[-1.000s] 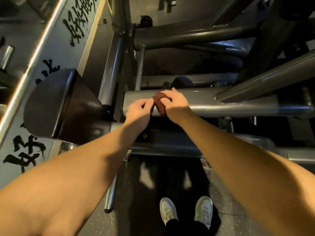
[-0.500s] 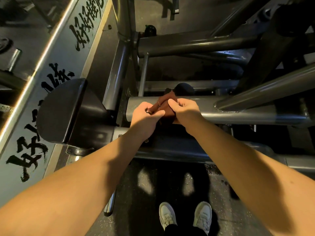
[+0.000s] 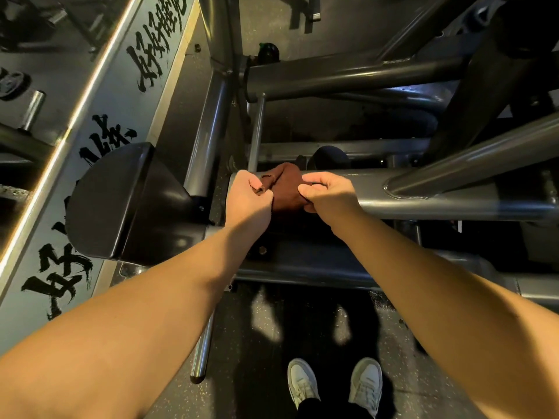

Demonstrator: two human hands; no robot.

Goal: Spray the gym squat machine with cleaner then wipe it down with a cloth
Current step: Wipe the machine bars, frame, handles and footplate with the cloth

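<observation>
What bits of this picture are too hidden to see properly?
Head view:
- Ends of cloth: bunched inside left hand and right hand.
- Whether bar is wet: too dim to tell.
- Legs above shoes: cut off by bottom edge.
- Top right of machine: lost in shadow.

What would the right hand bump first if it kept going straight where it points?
The right hand pinches the brown cloth, so that comes first; past it, probably the left hand, though depth is unclear.
</observation>
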